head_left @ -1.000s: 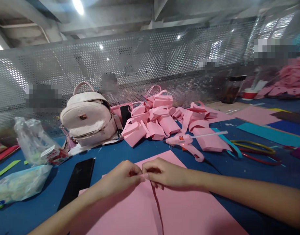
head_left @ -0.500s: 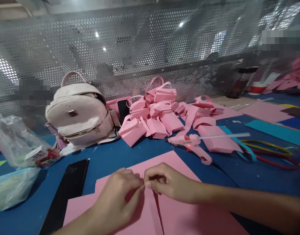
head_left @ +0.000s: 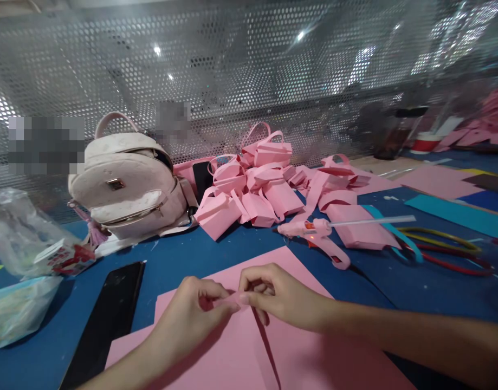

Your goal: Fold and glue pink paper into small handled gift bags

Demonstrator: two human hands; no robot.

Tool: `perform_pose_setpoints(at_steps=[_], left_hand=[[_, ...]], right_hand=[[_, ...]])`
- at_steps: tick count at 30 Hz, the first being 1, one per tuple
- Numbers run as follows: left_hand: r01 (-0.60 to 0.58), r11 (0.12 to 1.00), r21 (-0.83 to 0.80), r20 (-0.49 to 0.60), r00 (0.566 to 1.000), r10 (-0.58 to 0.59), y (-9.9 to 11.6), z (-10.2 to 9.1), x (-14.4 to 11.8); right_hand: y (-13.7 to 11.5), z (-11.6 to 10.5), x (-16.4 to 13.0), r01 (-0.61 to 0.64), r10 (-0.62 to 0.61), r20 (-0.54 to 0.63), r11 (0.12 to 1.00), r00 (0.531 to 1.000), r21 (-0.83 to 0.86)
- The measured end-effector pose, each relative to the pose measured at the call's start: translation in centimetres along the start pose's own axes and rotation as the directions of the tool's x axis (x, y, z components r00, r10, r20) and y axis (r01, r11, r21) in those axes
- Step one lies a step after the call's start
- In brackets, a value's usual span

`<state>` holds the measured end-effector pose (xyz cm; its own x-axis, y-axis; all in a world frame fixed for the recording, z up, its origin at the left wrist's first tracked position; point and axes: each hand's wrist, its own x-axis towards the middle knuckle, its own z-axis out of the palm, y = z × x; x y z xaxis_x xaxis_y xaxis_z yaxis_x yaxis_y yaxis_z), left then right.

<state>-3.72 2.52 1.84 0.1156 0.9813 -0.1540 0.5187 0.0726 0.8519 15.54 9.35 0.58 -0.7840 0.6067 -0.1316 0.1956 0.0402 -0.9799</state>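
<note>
Both hands meet over pink paper sheets point(head_left: 305, 357) spread on the blue table. My left hand point(head_left: 192, 314) pinches the top of a narrow folded pink paper piece point(head_left: 249, 341) between thumb and fingers. Right beside it, my right hand point(head_left: 277, 295) closes thumb and forefinger on the same piece's top end, its other fingers curled. A dark gap or shadow runs down along the piece's right edge. Beyond the right hand lies a pink glue gun point(head_left: 314, 233) with a clear glue stick in its back and a small light lit.
Small pink paper bags point(head_left: 257, 195) are heaped behind the sheets. A pale backpack point(head_left: 130, 184) stands at left, with a black phone-like slab point(head_left: 106, 319) and plastic bags point(head_left: 21, 309) nearer. Teal paper point(head_left: 456, 216) and coloured loops point(head_left: 447, 249) lie right. Perforated metal backs the table.
My left fingers have shifted and opened up slightly, showing the pinched paper between the hands. My right hand stays almost in place. The view has tilted a little.
</note>
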Motion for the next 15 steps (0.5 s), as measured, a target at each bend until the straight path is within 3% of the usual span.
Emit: perform_pose_setpoints(at_steps=[6, 11, 15], left_hand=[[-0.067, 0.996, 0.058, -0.076, 0.995, 0.072, 0.03, 0.23, -0.40], [-0.060, 0.996, 0.070, -0.104, 0.992, 0.067, -0.14, 0.12, -0.27], [-0.046, 0.996, 0.081, -0.065, 0.997, 0.051, -0.44, 0.10, 0.04]], right_hand=[[-0.09, 0.07, -0.04, 0.003, -0.004, 0.005, 0.996, 1.000, 0.088], [0.09, 0.18, -0.12, -0.026, 0.026, -0.049, 1.000, 0.998, 0.009], [0.19, 0.25, -0.21, -0.024, 0.022, -0.062, 0.999, 0.998, -0.025]])
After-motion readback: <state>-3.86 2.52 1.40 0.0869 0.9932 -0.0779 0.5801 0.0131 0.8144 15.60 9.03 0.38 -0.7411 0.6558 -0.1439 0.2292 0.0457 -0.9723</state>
